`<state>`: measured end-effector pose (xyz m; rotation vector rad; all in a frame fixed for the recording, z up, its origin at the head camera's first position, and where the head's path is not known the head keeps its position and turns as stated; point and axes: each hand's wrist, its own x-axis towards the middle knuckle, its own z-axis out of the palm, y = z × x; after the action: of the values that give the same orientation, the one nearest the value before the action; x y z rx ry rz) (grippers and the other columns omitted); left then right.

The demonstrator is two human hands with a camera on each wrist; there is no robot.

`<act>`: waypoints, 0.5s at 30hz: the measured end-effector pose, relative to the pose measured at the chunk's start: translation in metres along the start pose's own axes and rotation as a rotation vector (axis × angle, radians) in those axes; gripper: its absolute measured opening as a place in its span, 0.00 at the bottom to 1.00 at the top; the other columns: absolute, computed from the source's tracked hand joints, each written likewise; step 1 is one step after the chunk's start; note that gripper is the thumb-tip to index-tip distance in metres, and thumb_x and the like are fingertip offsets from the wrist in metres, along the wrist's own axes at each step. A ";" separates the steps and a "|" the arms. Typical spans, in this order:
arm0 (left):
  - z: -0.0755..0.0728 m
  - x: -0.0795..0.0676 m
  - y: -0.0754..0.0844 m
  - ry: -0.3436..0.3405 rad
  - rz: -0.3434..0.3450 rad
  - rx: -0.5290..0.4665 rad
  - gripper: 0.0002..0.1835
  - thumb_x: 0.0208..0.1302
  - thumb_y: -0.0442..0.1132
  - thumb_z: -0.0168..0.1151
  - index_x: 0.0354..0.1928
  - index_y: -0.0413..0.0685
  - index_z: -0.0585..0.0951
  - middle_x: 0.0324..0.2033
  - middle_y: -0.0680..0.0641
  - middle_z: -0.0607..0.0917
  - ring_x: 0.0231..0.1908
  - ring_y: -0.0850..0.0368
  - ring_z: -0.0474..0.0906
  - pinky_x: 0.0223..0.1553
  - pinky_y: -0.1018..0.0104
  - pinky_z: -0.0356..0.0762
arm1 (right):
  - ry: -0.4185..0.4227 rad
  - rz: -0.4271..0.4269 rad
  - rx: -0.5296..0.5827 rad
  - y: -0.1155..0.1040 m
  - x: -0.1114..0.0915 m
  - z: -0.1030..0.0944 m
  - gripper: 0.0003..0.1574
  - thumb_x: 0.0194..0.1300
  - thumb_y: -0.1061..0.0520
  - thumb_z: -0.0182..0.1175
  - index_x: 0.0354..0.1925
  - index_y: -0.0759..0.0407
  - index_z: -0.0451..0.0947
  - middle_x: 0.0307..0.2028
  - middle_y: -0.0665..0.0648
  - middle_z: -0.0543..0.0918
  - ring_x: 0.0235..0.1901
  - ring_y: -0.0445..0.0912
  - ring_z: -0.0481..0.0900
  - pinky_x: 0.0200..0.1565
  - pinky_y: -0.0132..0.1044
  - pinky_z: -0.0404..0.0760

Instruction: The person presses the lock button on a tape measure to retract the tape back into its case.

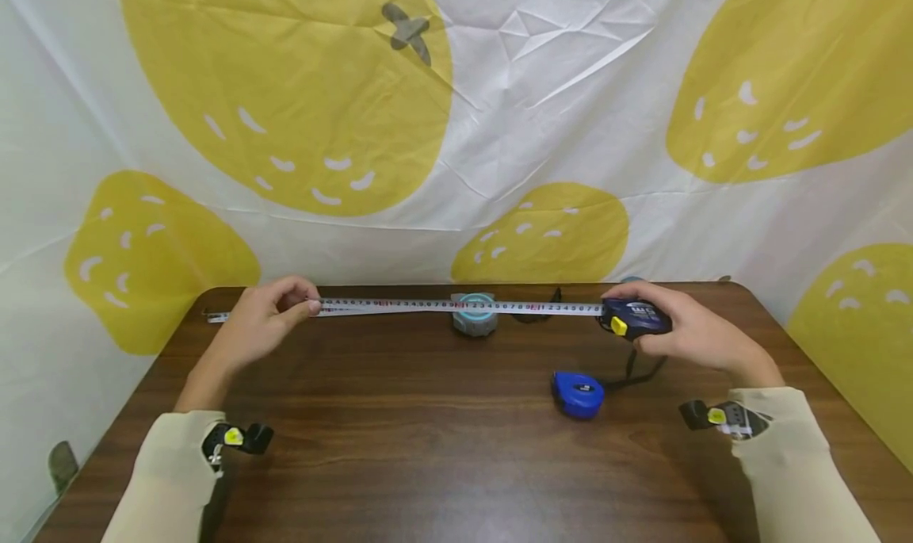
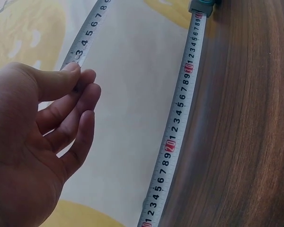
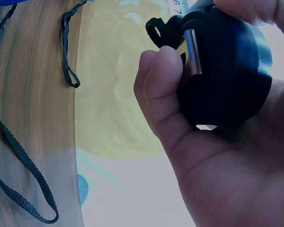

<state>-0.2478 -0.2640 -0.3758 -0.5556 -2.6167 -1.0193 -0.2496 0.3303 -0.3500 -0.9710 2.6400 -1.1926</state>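
Stretched in the air between both hands is the white blade [image 1: 556, 309] of a dark navy tape measure [image 1: 638, 318] with a yellow button. My right hand [image 1: 692, 325] grips the case, its belt clip [image 3: 193, 52] showing in the right wrist view. At the other end my left hand [image 1: 264, 321] pinches the blade's tip between thumb and index finger. Behind this blade, a grey and teal tape measure [image 1: 475, 325] sits on the table, its own blade [image 2: 173, 137] drawn out leftward. A blue tape measure [image 1: 579, 395] lies in front of the right hand, apart from it.
The brown wooden table [image 1: 399, 464] meets a white cloth [image 1: 342, 250] with yellow fruit prints along its back edge. A black wrist strap [image 3: 26, 165] trails over the tabletop near the blue case. Another looped cord [image 3: 66, 52] shows in the right wrist view.
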 end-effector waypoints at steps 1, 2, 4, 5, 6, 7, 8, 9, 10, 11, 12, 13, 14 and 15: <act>0.000 0.000 0.000 0.003 -0.001 -0.002 0.02 0.78 0.34 0.69 0.47 0.44 0.86 0.34 0.49 0.87 0.33 0.53 0.74 0.35 0.61 0.72 | -0.002 -0.004 0.005 0.000 0.000 0.000 0.44 0.61 0.74 0.66 0.74 0.56 0.73 0.58 0.62 0.81 0.49 0.52 0.82 0.48 0.40 0.83; -0.001 0.000 0.001 0.006 -0.001 -0.003 0.02 0.78 0.34 0.69 0.47 0.44 0.86 0.34 0.49 0.87 0.33 0.53 0.74 0.35 0.62 0.72 | -0.003 -0.006 0.010 0.000 0.000 0.000 0.44 0.61 0.74 0.66 0.74 0.56 0.73 0.58 0.62 0.81 0.49 0.51 0.82 0.48 0.39 0.83; -0.001 -0.001 0.003 0.008 -0.005 -0.009 0.02 0.79 0.35 0.69 0.47 0.44 0.86 0.34 0.49 0.86 0.33 0.53 0.74 0.35 0.62 0.72 | -0.002 -0.005 0.019 -0.001 0.000 0.000 0.44 0.61 0.74 0.66 0.74 0.56 0.73 0.58 0.62 0.81 0.49 0.51 0.82 0.47 0.39 0.83; -0.002 -0.001 0.003 0.009 -0.004 -0.013 0.02 0.79 0.35 0.69 0.47 0.44 0.86 0.34 0.49 0.86 0.33 0.53 0.74 0.35 0.62 0.72 | -0.001 -0.004 0.023 -0.001 0.000 0.001 0.44 0.62 0.74 0.65 0.74 0.57 0.73 0.58 0.62 0.81 0.48 0.51 0.82 0.47 0.39 0.83; -0.002 -0.001 0.003 0.008 -0.004 -0.016 0.02 0.79 0.35 0.69 0.47 0.44 0.86 0.34 0.49 0.86 0.33 0.53 0.74 0.35 0.62 0.72 | 0.002 -0.005 0.025 -0.002 0.000 0.001 0.43 0.62 0.73 0.66 0.74 0.57 0.73 0.58 0.62 0.81 0.48 0.51 0.82 0.46 0.39 0.83; -0.002 -0.001 0.003 0.009 -0.005 -0.019 0.02 0.79 0.35 0.69 0.47 0.44 0.86 0.34 0.49 0.86 0.33 0.53 0.74 0.35 0.62 0.72 | 0.003 -0.005 0.031 -0.002 0.000 0.001 0.43 0.62 0.73 0.66 0.74 0.58 0.73 0.58 0.63 0.80 0.48 0.51 0.82 0.46 0.39 0.83; -0.002 -0.001 0.004 0.009 -0.007 -0.023 0.02 0.79 0.35 0.69 0.47 0.44 0.86 0.34 0.49 0.86 0.33 0.53 0.74 0.35 0.62 0.72 | 0.004 -0.004 0.036 -0.002 0.000 0.001 0.43 0.62 0.73 0.66 0.74 0.58 0.73 0.58 0.63 0.80 0.47 0.51 0.83 0.45 0.40 0.83; -0.002 -0.001 0.004 0.009 -0.007 -0.028 0.02 0.79 0.34 0.69 0.46 0.44 0.86 0.34 0.49 0.86 0.33 0.54 0.74 0.34 0.62 0.72 | 0.007 -0.004 0.039 -0.002 0.000 0.002 0.43 0.62 0.73 0.66 0.74 0.58 0.73 0.58 0.64 0.80 0.47 0.51 0.83 0.45 0.40 0.83; -0.002 -0.001 0.004 0.011 -0.007 -0.032 0.02 0.79 0.34 0.68 0.46 0.43 0.86 0.33 0.49 0.87 0.32 0.54 0.74 0.34 0.62 0.72 | 0.009 -0.004 0.041 -0.002 0.000 0.002 0.43 0.62 0.73 0.66 0.74 0.59 0.73 0.58 0.64 0.80 0.47 0.51 0.83 0.44 0.40 0.84; -0.003 -0.001 0.004 0.014 -0.007 -0.035 0.02 0.79 0.34 0.68 0.46 0.43 0.86 0.34 0.49 0.87 0.32 0.54 0.75 0.34 0.63 0.72 | 0.010 -0.003 0.046 -0.002 0.000 0.002 0.43 0.62 0.73 0.67 0.74 0.60 0.72 0.58 0.64 0.80 0.46 0.52 0.84 0.44 0.40 0.84; -0.003 -0.001 0.004 0.016 -0.006 -0.038 0.02 0.79 0.34 0.68 0.46 0.42 0.86 0.34 0.48 0.87 0.33 0.54 0.75 0.34 0.63 0.72 | 0.013 -0.002 0.044 -0.002 0.000 0.003 0.43 0.61 0.73 0.67 0.74 0.60 0.72 0.58 0.65 0.80 0.46 0.52 0.84 0.43 0.40 0.84; -0.003 -0.001 0.004 0.019 -0.006 -0.040 0.02 0.79 0.34 0.68 0.46 0.42 0.85 0.34 0.48 0.88 0.33 0.54 0.76 0.35 0.63 0.73 | 0.015 -0.001 0.044 -0.002 0.000 0.003 0.43 0.61 0.73 0.68 0.73 0.59 0.73 0.58 0.65 0.81 0.45 0.52 0.84 0.43 0.40 0.85; -0.004 -0.001 0.004 0.020 -0.007 -0.042 0.02 0.79 0.33 0.68 0.46 0.42 0.85 0.34 0.47 0.88 0.33 0.54 0.77 0.35 0.63 0.73 | 0.018 -0.001 0.034 -0.001 0.001 0.003 0.43 0.61 0.73 0.68 0.73 0.59 0.73 0.58 0.65 0.81 0.45 0.52 0.84 0.43 0.40 0.85; -0.004 -0.001 0.003 0.022 -0.005 -0.043 0.02 0.79 0.33 0.68 0.46 0.41 0.85 0.35 0.47 0.89 0.33 0.54 0.77 0.35 0.64 0.73 | 0.021 -0.002 0.023 -0.001 0.001 0.004 0.43 0.61 0.72 0.69 0.73 0.58 0.73 0.58 0.64 0.81 0.46 0.52 0.84 0.43 0.40 0.85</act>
<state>-0.2446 -0.2648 -0.3718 -0.5448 -2.5840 -1.0799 -0.2485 0.3266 -0.3517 -0.9624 2.6363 -1.2373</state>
